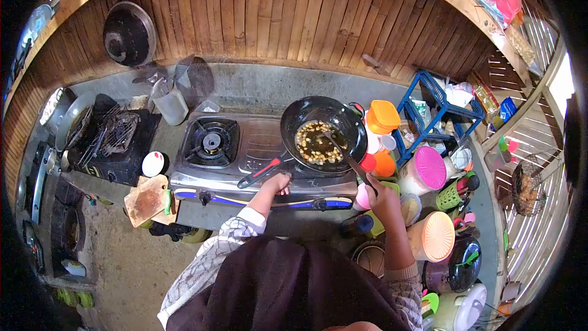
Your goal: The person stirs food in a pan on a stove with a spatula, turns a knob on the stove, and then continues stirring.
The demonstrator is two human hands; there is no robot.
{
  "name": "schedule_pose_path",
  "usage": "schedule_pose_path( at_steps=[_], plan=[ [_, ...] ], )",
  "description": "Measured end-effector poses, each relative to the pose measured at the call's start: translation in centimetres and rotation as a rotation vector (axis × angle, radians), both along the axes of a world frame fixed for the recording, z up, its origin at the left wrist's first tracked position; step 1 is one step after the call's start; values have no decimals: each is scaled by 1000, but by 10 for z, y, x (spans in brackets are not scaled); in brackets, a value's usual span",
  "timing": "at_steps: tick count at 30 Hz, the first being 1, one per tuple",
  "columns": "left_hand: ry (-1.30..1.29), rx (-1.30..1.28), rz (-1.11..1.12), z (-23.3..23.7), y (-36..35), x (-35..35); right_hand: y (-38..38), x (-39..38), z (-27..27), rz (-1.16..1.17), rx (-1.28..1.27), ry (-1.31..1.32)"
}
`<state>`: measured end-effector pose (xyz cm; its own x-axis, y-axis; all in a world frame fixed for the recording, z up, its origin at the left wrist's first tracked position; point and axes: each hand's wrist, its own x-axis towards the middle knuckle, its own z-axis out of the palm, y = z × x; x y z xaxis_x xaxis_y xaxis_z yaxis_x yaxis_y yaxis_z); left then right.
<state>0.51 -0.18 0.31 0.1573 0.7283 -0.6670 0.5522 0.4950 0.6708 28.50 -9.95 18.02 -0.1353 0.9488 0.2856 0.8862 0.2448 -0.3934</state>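
A black wok (297, 116) sits on the right burner of a steel two-burner gas stove (257, 132). Small pale and browned pieces (324, 157) lie in dark liquid inside it. My right hand (381, 199) is wrapped round the handle of a dark spatula (352, 162), whose blade rests among the pieces. Below the wok, my left hand (278, 184) is closed near the stove's front edge, beside the wok's red-and-black handle (260, 173). What the left fingers hold, if anything, is hidden.
Left of the wok is a bare burner (212, 141). Cutting boards (147, 201) lie at the stove's left corner. Containers, including an orange-lidded one (383, 116), and a blue rack (435, 89) crowd the right side. A second wok (130, 34) hangs on the wall.
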Motion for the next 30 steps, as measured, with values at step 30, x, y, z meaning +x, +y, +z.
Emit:
schedule_pose_path(
  at_steps=[30],
  plan=[
    [-12,6,-7,0,0,-2,8,-11,29,16,-83,-192]
  ],
)
